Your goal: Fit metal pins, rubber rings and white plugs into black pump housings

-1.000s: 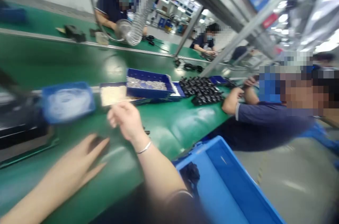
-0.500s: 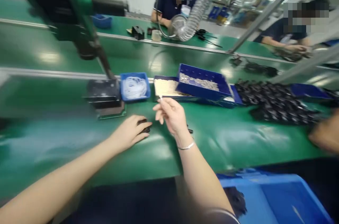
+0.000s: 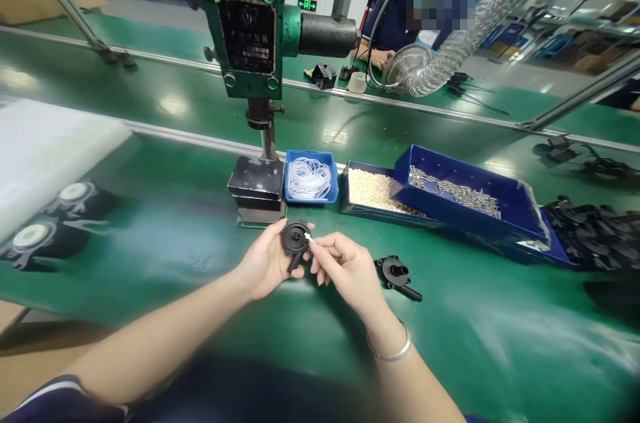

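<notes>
My left hand point(image 3: 265, 263) holds a round black plastic pump cover point(image 3: 295, 238) with its hollow inner side facing up and its spout pointing toward me. In the fingertips of my right hand point(image 3: 345, 269) is a small white part point(image 3: 308, 236), held at the right edge of the cover; whether it touches the cover I cannot tell. A second black pump cover point(image 3: 395, 271) lies on the green bench to the right of my right hand, its round stub upward.
A green press point(image 3: 250, 29) stands over a black metal block point(image 3: 257, 177). Behind my hands are a blue tray of white rings point(image 3: 310, 177), a bin of small cream parts point(image 3: 370, 188) and a bin of screws point(image 3: 460, 196). Black parts point(image 3: 595, 229) lie right; black-and-white assemblies point(image 3: 35, 236) left.
My left hand has turned palm up and lifted the black cover. My right hand has come from near the cream parts' bin to the cover with the white part. The view has swung left.
</notes>
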Demonstrator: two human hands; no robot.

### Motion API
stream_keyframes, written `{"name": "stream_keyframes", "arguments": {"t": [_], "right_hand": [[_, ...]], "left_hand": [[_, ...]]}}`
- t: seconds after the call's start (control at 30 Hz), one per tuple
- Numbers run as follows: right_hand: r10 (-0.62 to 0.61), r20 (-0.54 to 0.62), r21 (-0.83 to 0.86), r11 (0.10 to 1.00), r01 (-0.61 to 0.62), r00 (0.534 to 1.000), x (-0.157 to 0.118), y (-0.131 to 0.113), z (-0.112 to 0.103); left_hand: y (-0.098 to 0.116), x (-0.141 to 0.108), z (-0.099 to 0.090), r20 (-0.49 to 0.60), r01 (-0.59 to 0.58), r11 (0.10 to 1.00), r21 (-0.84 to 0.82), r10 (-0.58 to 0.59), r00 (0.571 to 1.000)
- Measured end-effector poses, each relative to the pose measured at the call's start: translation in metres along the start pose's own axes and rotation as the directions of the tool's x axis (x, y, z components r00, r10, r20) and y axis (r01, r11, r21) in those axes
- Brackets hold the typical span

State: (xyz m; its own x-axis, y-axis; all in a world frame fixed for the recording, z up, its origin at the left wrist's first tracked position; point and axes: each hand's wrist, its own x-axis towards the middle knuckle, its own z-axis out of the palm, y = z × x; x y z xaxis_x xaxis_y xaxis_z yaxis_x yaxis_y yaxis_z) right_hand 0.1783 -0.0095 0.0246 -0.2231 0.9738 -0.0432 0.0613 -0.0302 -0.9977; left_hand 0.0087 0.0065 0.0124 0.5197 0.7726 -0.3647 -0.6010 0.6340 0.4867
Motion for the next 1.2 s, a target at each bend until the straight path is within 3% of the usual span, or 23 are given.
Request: {"name": "stream_keyframes", "arguments": {"t": [0.2,0.33,0.53,0.63,0.77,0.87,0.97,1.07,1.13,1.2], "right_hand": [[-0.068,0.008,-0.188,0.980,0.068,0.998,-0.004,0.002,0.006],[-0.115,0.016,-0.270,0.956,0.115,0.993,-0.005,0.004,0.008],[-0.227,0.030,-0.445,0.869,0.216,0.974,-0.005,0.006,0.008],[-0.314,0.038,-0.569,0.774,0.279,0.949,-0.005,0.008,0.008],[-0.423,0.069,-0.683,0.640,0.352,0.903,-0.008,0.011,0.010],[-0.448,0.061,-0.710,0.609,0.355,0.892,-0.009,0.013,0.015],[-0.371,0.004,-0.608,0.736,0.297,0.928,-0.005,0.016,0.018],[-0.103,-0.008,-0.224,0.970,0.098,0.995,0.003,0.016,0.013],[0.066,0.052,0.088,0.994,-0.070,0.996,0.005,0.013,0.004],[0.168,0.120,0.272,0.942,-0.195,0.978,0.004,0.008,-0.007]], "left_hand": [[-0.001,-0.001,-0.001,-0.010,-0.022,0.999,0.047,0.023,1.000],[-0.004,-0.002,0.001,-0.017,-0.143,0.977,0.159,0.147,0.989],[-0.007,-0.004,0.000,0.026,-0.286,0.868,0.407,0.302,0.953],[-0.009,-0.005,-0.007,0.069,-0.330,0.718,0.613,0.367,0.927],[-0.011,-0.008,-0.014,0.178,-0.373,0.331,0.867,0.494,0.851],[-0.012,-0.010,-0.016,0.269,-0.390,0.136,0.911,0.520,0.810],[-0.010,-0.007,-0.019,0.330,-0.410,0.048,0.911,0.512,0.793],[-0.006,-0.001,-0.019,0.326,-0.367,-0.008,0.930,0.475,0.817],[0.000,0.001,-0.017,0.366,-0.365,-0.083,0.927,0.404,0.838],[0.006,0.000,-0.013,0.475,-0.424,-0.216,0.879,0.328,0.817]]}}
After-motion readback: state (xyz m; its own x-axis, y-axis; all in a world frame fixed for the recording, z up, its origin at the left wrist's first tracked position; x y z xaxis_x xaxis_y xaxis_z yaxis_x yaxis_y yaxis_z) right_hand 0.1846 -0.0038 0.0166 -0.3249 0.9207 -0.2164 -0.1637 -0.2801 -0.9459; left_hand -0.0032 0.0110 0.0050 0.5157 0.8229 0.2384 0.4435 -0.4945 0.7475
